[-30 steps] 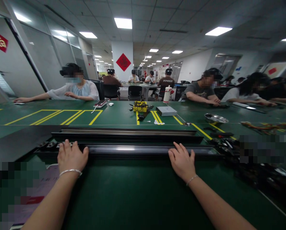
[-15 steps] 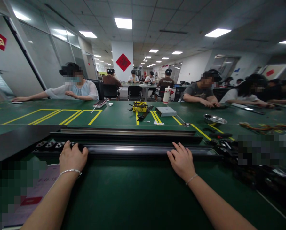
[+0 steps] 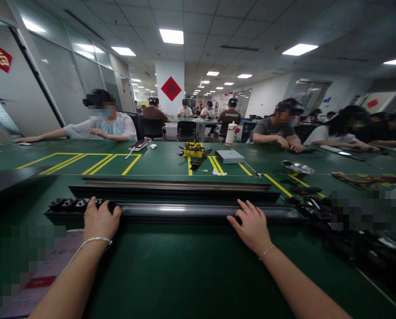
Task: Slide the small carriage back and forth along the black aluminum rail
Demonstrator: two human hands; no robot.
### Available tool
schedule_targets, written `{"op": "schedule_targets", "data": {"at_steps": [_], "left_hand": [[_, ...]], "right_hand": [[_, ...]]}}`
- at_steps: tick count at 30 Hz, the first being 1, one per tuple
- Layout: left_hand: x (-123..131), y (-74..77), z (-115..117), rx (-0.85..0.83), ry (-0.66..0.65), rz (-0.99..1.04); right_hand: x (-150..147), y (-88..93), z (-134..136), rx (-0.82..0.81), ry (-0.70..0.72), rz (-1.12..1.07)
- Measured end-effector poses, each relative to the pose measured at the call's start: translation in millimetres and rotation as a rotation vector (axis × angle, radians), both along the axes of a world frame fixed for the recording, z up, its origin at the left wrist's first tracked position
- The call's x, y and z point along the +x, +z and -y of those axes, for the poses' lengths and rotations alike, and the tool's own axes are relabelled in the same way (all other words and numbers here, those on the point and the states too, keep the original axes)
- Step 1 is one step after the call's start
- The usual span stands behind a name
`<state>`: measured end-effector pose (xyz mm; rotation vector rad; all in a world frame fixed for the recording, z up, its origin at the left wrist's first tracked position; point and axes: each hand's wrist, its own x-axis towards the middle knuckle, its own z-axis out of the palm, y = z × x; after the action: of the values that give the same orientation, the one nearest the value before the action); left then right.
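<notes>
A long dark metal channel (image 3: 174, 212) with a shiny inner face lies across the green table in front of me. My left hand (image 3: 101, 221) rests at its left part, thumb apart from the fingers, beside a row of black pieces with silvery fittings (image 3: 72, 203). Toward the channel's right part, my right hand (image 3: 252, 223) touches the near edge with its fingers spread. Neither hand is closed round the channel, though the left fingertips are partly hidden. Just behind lies a second long dark rail (image 3: 178, 188), parallel to the first.
At the left are a dark flat panel (image 3: 10, 182) and a purple printed booklet (image 3: 48, 274). Black parts and cables (image 3: 354, 248) crowd the right. Farther back stand a yellow box with cables (image 3: 193, 150), a grey box (image 3: 229, 156) and a metal bowl (image 3: 297, 167). Several people sit around.
The dark panel has shifted left, away from the rails, showing more green table and yellow tape. My right thumb and fingers have moved slightly left; my left hand is nearly unchanged.
</notes>
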<state>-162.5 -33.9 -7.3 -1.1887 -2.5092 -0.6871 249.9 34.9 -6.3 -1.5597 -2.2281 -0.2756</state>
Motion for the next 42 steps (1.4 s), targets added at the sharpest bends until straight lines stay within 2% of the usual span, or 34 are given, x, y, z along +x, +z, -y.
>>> {"op": "schedule_targets", "data": {"at_steps": [9, 25, 35, 39, 42], "left_hand": [[0.4, -1.8, -1.6, 0.029, 0.008, 0.012], [7.9, 5.6, 2.9, 0.003, 0.005, -0.068], [10.0, 8.2, 4.4, 0.001, 0.009, -0.037], [10.7, 9.4, 4.5, -0.006, 0.003, -0.029], [11.4, 8.6, 3.8, 0.015, 0.003, -0.015]], "right_hand": [[-0.4, 1.4, 0.8, -0.014, 0.003, 0.006], [0.5, 0.5, 0.9, -0.007, 0.008, 0.001], [-0.2, -1.3, 0.5, 0.000, 0.013, -0.009], [-8.4, -1.1, 5.1, 0.009, 0.093, 0.000], [-27.4, 4.9, 7.7, -0.032, 0.201, 0.028]]}}
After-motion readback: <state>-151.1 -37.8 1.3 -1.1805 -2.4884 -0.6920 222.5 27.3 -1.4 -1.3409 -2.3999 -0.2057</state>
